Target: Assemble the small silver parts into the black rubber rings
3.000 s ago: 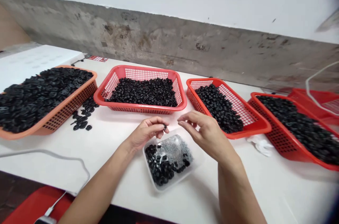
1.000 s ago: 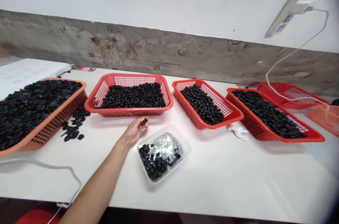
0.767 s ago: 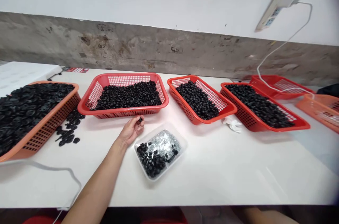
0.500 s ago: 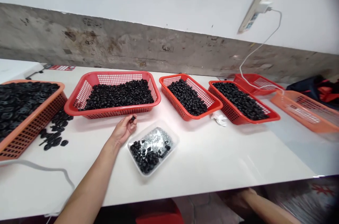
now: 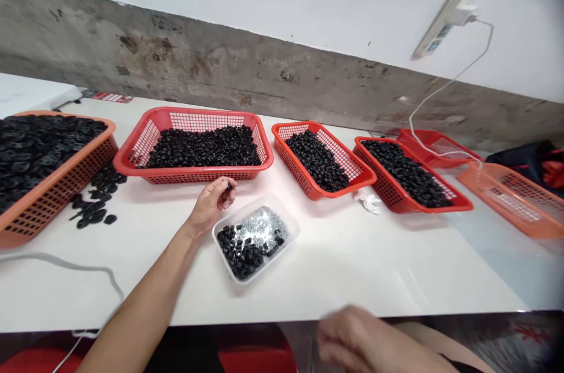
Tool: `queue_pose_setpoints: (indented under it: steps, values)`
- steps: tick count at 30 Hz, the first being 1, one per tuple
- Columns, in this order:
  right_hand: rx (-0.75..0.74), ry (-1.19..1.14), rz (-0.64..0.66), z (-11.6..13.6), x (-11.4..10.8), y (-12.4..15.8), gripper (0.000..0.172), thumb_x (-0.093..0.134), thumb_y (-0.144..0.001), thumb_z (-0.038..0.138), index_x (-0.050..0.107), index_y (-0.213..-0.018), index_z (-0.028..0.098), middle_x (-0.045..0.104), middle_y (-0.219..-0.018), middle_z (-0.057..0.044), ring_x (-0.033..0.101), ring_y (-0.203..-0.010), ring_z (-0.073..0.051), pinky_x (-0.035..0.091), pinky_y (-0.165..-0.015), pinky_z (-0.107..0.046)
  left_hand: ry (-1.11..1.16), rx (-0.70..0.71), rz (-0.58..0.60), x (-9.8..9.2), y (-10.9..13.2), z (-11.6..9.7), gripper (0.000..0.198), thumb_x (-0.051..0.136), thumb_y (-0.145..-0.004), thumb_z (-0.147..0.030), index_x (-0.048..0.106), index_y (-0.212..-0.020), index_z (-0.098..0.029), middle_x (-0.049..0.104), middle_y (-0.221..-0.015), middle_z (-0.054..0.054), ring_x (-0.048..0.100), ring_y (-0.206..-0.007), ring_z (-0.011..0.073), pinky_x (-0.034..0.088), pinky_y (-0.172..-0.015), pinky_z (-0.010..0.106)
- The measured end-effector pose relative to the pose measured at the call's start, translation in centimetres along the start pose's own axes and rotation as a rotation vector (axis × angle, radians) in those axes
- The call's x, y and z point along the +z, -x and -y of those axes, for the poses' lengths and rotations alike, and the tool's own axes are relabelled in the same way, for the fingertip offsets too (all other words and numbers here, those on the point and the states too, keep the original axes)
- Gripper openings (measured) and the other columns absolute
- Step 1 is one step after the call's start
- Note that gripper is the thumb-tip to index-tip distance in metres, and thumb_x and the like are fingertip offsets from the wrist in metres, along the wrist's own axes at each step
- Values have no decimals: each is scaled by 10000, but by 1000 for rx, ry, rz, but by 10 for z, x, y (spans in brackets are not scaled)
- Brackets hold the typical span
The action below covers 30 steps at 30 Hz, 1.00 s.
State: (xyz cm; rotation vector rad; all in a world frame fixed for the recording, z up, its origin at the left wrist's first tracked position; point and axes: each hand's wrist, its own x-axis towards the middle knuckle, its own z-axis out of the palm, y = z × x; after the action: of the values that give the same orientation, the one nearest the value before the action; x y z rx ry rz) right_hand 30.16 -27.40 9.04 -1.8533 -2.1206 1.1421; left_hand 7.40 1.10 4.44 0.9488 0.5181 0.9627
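My left hand [image 5: 215, 201] is closed, pinching a small black part [image 5: 229, 187] between thumb and fingers. It is just in front of the large red basket [image 5: 194, 172], which is heaped with small black parts. Right beside that hand, on the table, stands a clear plastic tub [image 5: 288, 238] with black ring-shaped parts [image 5: 247, 255] and many tiny shiny silvery pieces [image 5: 263, 226]. My right hand [image 5: 346, 335] is at the table's front edge, smeared by motion, so its fingers cannot be made out.
Two narrower red baskets [image 5: 304, 176] [image 5: 392, 200] of black parts stand to the right, with crumpled white tissue [image 5: 369, 200] between them. An orange basket [image 5: 57, 202] of black parts is at left, loose parts [image 5: 94, 208] beside it. A white cable [image 5: 423, 100] hangs from a power strip [image 5: 440, 23].
My right hand has come up and leftward from below the table to its front edge. My left hand still pinches the small black part. The view has tilted slightly.
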Motion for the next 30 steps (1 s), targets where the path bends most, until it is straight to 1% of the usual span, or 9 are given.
queue_pose_setpoints:
  steps: [1,3,5,7,10,13,24,26,30]
  values:
    - [-37,-34,-23,13,-19,-18,300,477,-999,340,672,-803,222,674,-738,-10,601,-650,-135,438,-640,-227,-30,3,24,3,2,-2,249,694,-823,-379,671,-859,-134,580,-607,-4,404,-481,62,308,-466,174]
    - [-99,-1,-227,34,-53,-58,227,474,-1005,268,675,-923,201,687,-853,-29,622,-760,-140,432,-710,-224,-77,-4,60,8,5,-5,245,681,-829,-382,662,-848,-138,576,-598,-7,387,-470,64,289,-460,186]
    - [-112,190,-306,45,-74,-97,205,491,-978,164,686,-916,167,674,-900,-60,612,-773,-146,405,-721,-239,-114,-1,80,9,7,-6,244,668,-836,-382,658,-843,-138,578,-595,-5,381,-466,66,267,-454,194]
    - [-72,452,-248,49,-83,-129,265,468,-935,47,685,-814,137,651,-839,-70,579,-690,-137,358,-685,-262,-139,16,85,9,7,-8,251,656,-846,-386,661,-851,-135,583,-601,-1,386,-470,69,261,-455,200]
    - [-30,713,-78,48,-78,-156,286,463,-898,-3,678,-754,119,657,-806,-98,599,-724,-171,329,-713,-311,-151,31,88,7,7,-11,260,661,-840,-391,666,-845,-131,584,-601,0,386,-468,70,258,-457,207]
    - [-20,767,-2,43,-68,-165,260,475,-906,28,685,-783,121,689,-849,-118,633,-765,-195,330,-738,-330,-148,13,121,9,7,-13,261,666,-838,-393,667,-836,-131,587,-596,1,389,-464,72,255,-455,210]
    - [-9,778,-24,44,-60,-169,122,576,-881,115,686,-831,96,731,-852,-143,682,-769,-226,359,-835,-367,-169,-55,263,11,10,-7,277,664,-855,-401,676,-862,-124,624,-654,20,418,-492,77,296,-489,216]
    - [-63,686,-81,45,-60,-164,84,605,-875,158,679,-861,119,728,-845,-98,671,-755,-197,373,-842,-344,-176,-54,280,12,11,-8,278,662,-859,-403,668,-867,-125,625,-665,21,419,-499,79,299,-496,218]
    - [-161,271,-269,48,-64,-159,98,605,-820,126,623,-911,160,694,-803,-23,621,-701,-146,415,-743,-266,-205,-62,308,11,13,-10,256,675,-856,-391,641,-855,-137,627,-690,20,429,-522,83,318,-519,218]
